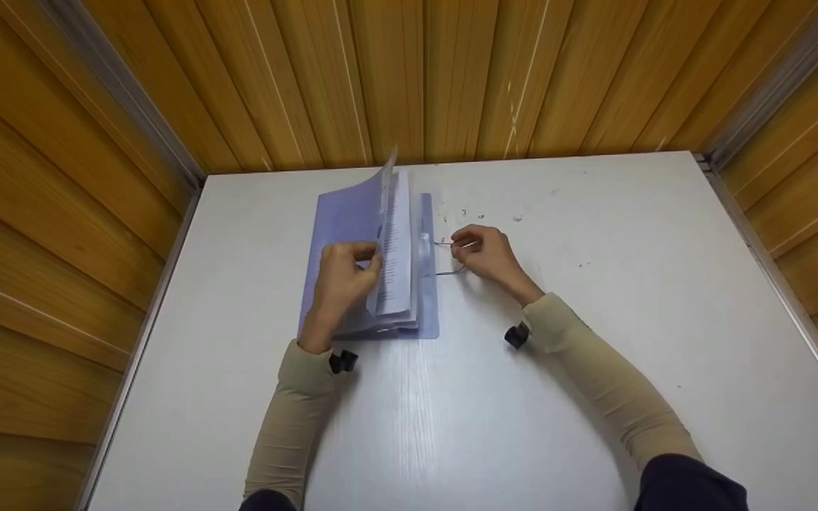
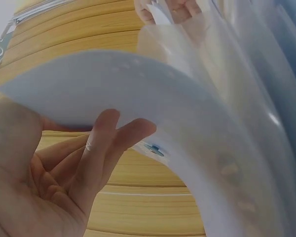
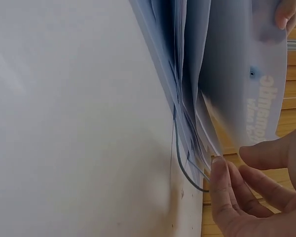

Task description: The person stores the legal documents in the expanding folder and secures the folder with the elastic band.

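A translucent blue-purple expanding file folder (image 1: 348,209) stands partly spread on the table, with pockets and a white index sheet (image 1: 396,248) with printed lines showing. My left hand (image 1: 344,280) pinches the edge of its bent plastic flap (image 2: 123,81) and holds it up off the pockets. Over at the folder's right edge, my right hand (image 1: 483,252) pinches a thin elastic cord (image 3: 182,165) that loops out from the folder. Printed letters and a small round fastener show on the flap in the right wrist view. The cord's far end is hidden behind the fingers.
The white table (image 1: 593,390) reaches to slatted wooden walls (image 1: 451,78) at the back and sides. Small dark marks (image 1: 481,216) dot the tabletop beyond the right hand. Metal rails (image 1: 146,341) run along the table's sides.
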Demonstrator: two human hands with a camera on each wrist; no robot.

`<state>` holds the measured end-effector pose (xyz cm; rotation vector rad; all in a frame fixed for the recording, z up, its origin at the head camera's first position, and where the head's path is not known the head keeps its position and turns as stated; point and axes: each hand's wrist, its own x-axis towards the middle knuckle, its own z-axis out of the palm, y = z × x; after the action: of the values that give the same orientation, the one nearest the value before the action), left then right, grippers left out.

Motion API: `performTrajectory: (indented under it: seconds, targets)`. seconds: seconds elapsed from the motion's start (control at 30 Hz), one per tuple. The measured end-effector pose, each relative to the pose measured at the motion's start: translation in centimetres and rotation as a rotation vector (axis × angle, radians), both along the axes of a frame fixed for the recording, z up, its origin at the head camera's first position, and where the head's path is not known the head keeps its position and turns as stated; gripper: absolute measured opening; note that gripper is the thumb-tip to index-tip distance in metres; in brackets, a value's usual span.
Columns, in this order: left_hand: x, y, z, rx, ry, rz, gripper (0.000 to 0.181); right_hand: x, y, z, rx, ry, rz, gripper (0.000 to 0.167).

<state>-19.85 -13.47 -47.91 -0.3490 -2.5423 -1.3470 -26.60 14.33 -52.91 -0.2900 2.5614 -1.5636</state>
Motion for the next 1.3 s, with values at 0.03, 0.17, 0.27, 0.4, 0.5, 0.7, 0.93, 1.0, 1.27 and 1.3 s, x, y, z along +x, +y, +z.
performTrajectory:
  seconds: [0.03,0.17,0.27,0.4,0.5,0.7,0.93,1.0,1.27,1.3]
  targets:
    - [0.0,0.2,-0.1,-0.009,0.002,0.001,0.023,0.0,0.2,0.0,0.006,0.011,0.005,0.029]
    - [0.1,0.9,-0.5,-0.059,0.009,0.013,0.023,-0.1,1.0,-0.1,0.032,0.053,0.022,0.027]
    - [0.0,1.4,-0.9,-0.093,0.003,0.016,0.024,-0.1,1.6,-0.1,0.047,0.071,0.02,0.026]
    - [-0.2,2.0,-1.4,-0.136,-0.008,0.01,0.024,-0.1,2.2,-0.1,0.069,0.085,0.009,0.024]
    - [-0.3,2.5,-1.8,-0.173,-0.025,0.011,0.024,-0.2,2.5,-0.2,0.076,0.08,0.004,0.024]
    - [-0.2,3.2,-2.6,-0.219,-0.054,0.012,0.026,0.0,2.9,-0.6,0.081,0.085,0.015,0.024]
    - [0.0,3.8,-3.1,-0.277,-0.011,0.005,0.02,0.2,3.3,-0.8,0.088,0.076,0.012,0.025]
    - [0.2,3.9,-3.0,-0.293,-0.01,0.006,0.024,0.2,3.4,-0.8,0.09,0.075,0.012,0.025]
    - [0.4,3.1,-2.7,-0.376,0.02,0.003,0.052,0.4,3.8,-0.7,0.093,0.072,0.026,0.025]
    - [0.3,2.9,-2.8,-0.388,0.023,-0.001,0.056,0.5,3.8,-0.7,0.097,0.069,0.024,0.025]
